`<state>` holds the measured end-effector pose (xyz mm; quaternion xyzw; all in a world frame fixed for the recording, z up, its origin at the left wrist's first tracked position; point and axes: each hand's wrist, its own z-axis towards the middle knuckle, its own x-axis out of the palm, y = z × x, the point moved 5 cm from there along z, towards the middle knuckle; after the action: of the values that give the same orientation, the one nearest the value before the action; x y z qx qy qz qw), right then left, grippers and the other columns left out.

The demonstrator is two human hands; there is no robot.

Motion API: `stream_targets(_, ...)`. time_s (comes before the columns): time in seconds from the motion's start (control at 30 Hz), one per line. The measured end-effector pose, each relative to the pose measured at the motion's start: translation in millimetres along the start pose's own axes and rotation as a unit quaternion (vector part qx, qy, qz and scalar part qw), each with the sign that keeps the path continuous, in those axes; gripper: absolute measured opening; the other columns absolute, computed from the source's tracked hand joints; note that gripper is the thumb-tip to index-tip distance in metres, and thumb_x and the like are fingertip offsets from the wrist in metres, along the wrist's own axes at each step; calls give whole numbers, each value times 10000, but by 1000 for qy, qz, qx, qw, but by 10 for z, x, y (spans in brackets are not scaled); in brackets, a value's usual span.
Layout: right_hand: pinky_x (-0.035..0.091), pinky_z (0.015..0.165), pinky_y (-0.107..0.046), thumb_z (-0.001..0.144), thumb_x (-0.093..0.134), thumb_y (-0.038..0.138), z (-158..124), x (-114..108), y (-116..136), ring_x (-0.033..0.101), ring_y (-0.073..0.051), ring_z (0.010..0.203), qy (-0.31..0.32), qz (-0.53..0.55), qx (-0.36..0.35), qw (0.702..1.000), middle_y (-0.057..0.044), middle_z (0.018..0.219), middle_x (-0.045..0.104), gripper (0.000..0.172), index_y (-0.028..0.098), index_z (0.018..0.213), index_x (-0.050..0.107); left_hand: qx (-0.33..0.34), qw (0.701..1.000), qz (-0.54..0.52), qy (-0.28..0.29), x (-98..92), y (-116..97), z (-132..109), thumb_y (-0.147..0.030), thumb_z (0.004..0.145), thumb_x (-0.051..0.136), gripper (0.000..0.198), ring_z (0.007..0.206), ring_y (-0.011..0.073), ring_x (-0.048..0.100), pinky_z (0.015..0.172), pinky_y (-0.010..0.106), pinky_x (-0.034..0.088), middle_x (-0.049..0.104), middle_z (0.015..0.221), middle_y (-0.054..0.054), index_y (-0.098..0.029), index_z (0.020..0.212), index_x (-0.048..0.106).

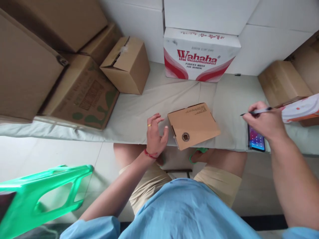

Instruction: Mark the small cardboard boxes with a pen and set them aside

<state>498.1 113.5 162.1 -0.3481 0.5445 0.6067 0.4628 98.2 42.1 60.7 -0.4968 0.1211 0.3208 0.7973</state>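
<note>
A flat brown cardboard box (195, 124) lies slightly turned near the table's front edge, with small print and a round dark mark on its top. Just left of it, my left hand (156, 134) is open with its fingers apart and holds nothing. A gap shows between that hand and the box. Over at the right, my right hand (265, 121) grips a pen (259, 111), whose dark tip points left. Beneath that hand lies a smartphone (256, 139) with its screen lit, partly covered by the hand.
A white and red Wahaba-style water carton, printed "Wahaha" (199, 56), stands at the back. Brown cartons (127, 64) are stacked at the left, and another brown carton (284, 83) sits at the right. A green plastic stool (50, 192) stands on the floor at lower left.
</note>
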Motion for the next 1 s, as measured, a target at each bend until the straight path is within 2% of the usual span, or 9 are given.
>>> stream_targets(0.07,314,570,-356,897,685,320,-185,-55,208,468,-167,561,-29,267,15,963,-28,656,579,63,286,883,633,9,1000,16,-1,85,-50,197,-275,1026,567,220,1431,310,552,1235,551,459,593,1374,185,-206,1234,572)
stream_targets(0.13,253,512,-325,921,682,395,-371,95,543,419,-145,523,54,449,13,892,-5,647,571,107,290,930,665,10,999,35,18,232,-106,412,-323,1047,575,229,1508,316,492,1278,546,403,590,1417,189,-196,1237,590)
stream_targets(0.2,305,515,-302,928,710,430,-534,328,910,466,-136,552,154,498,-11,853,-13,716,653,183,262,997,706,-17,996,68,60,416,-144,601,-348,1049,602,252,1585,348,408,1292,559,367,575,1488,203,-179,1235,617)
stream_targets(0.23,350,538,-298,922,729,426,-595,446,1061,499,-136,582,183,496,-25,848,-17,747,677,199,245,1003,713,-38,991,96,89,509,-156,672,-350,1045,615,266,1602,371,385,1285,571,364,576,1510,213,-168,1238,632)
stream_targets(0.3,395,575,-292,903,750,393,-666,665,1274,519,-131,611,202,484,-49,850,0,739,659,181,228,956,701,-74,971,157,166,679,-176,751,-367,1057,597,283,1526,396,483,1231,564,415,637,1462,225,-148,1221,671)
stream_targets(0.4,352,543,-276,873,718,344,-710,933,1425,446,-111,569,210,481,-62,849,39,672,563,131,228,868,656,-93,943,209,244,802,-217,761,-432,1105,481,381,1223,371,682,1062,505,522,754,1231,212,-146,1108,733)
stream_targets(0.63,322,548,-287,851,638,305,-763,1054,1454,419,-123,562,212,462,-94,856,31,626,545,111,230,770,645,-89,936,229,251,779,-254,734,-484,1123,424,454,1120,345,684,932,441,512,778,1174,184,-173,1101,754)
stream_targets(0.8,295,547,-288,853,618,310,-758,1069,1398,375,-124,550,238,480,-104,838,39,603,500,119,232,765,635,-92,936,233,247,780,-251,740,-490,1126,422,460,1097,340,685,908,430,500,779,1150,182,-175,1081,754)
stream_targets(1.0,299,569,-290,833,620,307,-748,1063,1405,405,-124,575,238,460,-123,846,31,631,542,109,228,759,635,-96,935,236,246,781,-259,732,-493,1128,421,468,1105,347,684,917,439,495,778,1168,186,-171,1090,758)
